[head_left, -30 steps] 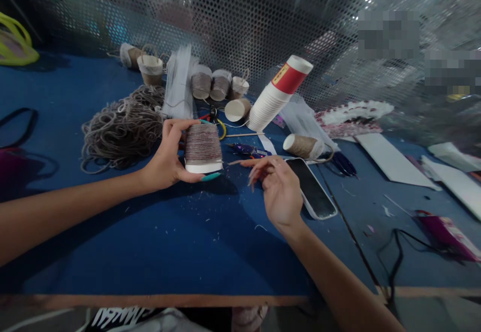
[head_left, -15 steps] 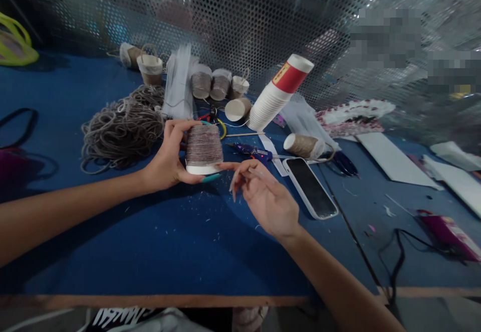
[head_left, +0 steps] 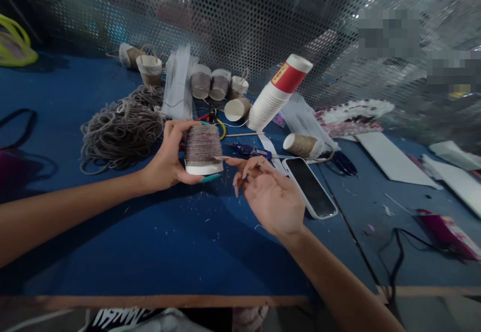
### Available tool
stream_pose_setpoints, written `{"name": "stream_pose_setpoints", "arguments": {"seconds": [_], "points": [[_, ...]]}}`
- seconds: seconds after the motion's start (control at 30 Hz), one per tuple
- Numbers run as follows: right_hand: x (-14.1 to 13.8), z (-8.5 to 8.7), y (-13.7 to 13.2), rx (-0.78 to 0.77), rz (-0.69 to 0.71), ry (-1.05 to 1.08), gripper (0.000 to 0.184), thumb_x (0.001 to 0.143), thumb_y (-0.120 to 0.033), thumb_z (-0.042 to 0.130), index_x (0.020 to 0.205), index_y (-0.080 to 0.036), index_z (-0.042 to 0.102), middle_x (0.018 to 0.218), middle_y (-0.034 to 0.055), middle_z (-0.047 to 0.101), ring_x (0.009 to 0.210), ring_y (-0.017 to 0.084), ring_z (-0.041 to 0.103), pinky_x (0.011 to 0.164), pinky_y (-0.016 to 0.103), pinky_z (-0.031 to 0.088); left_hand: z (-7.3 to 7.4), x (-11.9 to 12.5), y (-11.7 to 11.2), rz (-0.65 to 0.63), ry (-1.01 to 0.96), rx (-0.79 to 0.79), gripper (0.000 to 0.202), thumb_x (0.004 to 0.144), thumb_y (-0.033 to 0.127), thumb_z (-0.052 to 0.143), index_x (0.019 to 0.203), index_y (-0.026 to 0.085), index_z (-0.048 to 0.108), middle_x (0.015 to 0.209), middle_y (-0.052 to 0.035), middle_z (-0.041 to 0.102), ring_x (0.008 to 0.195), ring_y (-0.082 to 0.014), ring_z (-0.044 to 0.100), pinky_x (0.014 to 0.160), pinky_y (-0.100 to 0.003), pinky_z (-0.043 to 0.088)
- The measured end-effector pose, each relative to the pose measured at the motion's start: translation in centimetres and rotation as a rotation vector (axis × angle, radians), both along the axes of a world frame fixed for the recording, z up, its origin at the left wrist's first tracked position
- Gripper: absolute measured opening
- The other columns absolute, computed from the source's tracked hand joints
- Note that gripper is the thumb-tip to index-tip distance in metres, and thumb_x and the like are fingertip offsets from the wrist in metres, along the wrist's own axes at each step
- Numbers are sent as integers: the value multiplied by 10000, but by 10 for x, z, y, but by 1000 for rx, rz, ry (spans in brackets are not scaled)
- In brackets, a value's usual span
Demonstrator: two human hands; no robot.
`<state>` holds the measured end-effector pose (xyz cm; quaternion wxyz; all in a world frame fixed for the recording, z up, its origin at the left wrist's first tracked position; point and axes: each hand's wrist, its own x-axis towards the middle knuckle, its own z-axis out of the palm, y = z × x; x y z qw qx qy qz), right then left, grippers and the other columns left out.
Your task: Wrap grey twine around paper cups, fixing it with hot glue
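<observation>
My left hand [head_left: 171, 159] grips a paper cup [head_left: 204, 146] between thumb and fingers. Grey-brown cord is wound around the cup in close rows, and a plain white band shows along its lower edge. Long teal nails show on this hand. From the right, the index finger of my right hand [head_left: 268, 191] stretches to the cup, its tip at the lower rows of cord. The other fingers of that hand are loosely bent and apart, with nothing visible in them. A heap of loose grey cord [head_left: 122, 129] lies left of the cup.
Behind the cup are cord-covered cups [head_left: 201, 84], a tall leaning stack of paper cups [head_left: 268, 99] and yellow-and-red-handled tools [head_left: 221, 127]. A purple glue gun [head_left: 250, 150] and a phone [head_left: 311, 187] lie to the right. A perforated metal panel [head_left: 240, 16] borders the table's back.
My right index fingertip has risen from the cup's white edge to the cord rows, and the right hand has shifted slightly right. My left hand holds the cup in nearly the same place.
</observation>
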<state>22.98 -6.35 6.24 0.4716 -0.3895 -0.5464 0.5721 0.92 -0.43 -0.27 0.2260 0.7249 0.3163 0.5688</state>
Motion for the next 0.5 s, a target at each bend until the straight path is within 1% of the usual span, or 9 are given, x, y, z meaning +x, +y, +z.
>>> {"name": "stream_pose_setpoints", "arguments": {"seconds": [0.03,0.1,0.2,0.27,0.33,0.43,0.5], "points": [[-1,-1,0,-15,23,0,260,868,-474,411,829,-242,520,1036,106,705,723,192,607,627,348,530,0,0,0,2,0,-11,907,537,648,856,1307,332,497,1183,-82,429,1141,-329,528,826,-453,610],[-2,-3,1,-35,25,-5,265,878,-471,414,825,-237,527,1011,109,715,720,192,609,627,349,534,-1,0,0,4,1,-35,921,528,661,852,1309,329,493,1187,-80,424,1146,-335,524,821,-455,609],[1,-6,5,-44,-68,-35,249,898,-447,405,811,-238,510,981,108,715,733,191,612,632,341,530,-2,0,0,1,-2,-45,941,514,648,865,1313,323,488,1194,-80,415,1147,-337,523,864,-470,606],[3,-6,6,-19,-118,-38,236,902,-440,397,823,-242,496,985,103,707,726,186,607,628,333,524,-1,0,1,-6,-5,-30,932,526,628,871,1317,320,485,1200,-83,412,1152,-335,519,898,-478,601],[3,-5,6,1,-89,-25,239,904,-449,387,835,-245,491,998,99,703,719,185,604,621,332,520,0,0,1,-16,4,-9,926,534,605,881,1320,316,486,1196,-86,414,1157,-340,511,915,-495,592],[0,-5,3,-35,21,-3,266,910,-467,397,839,-238,511,981,100,709,719,186,611,619,335,523,0,-1,2,-16,16,3,921,531,590,890,1314,307,497,1183,-90,422,1160,-345,509,924,-516,580],[0,-8,4,-57,-4,-6,263,915,-459,416,830,-231,517,955,95,711,722,177,614,631,327,525,-1,0,2,-15,14,-13,929,529,579,891,1319,297,493,1190,-94,425,1155,-336,520,923,-512,577]]}}
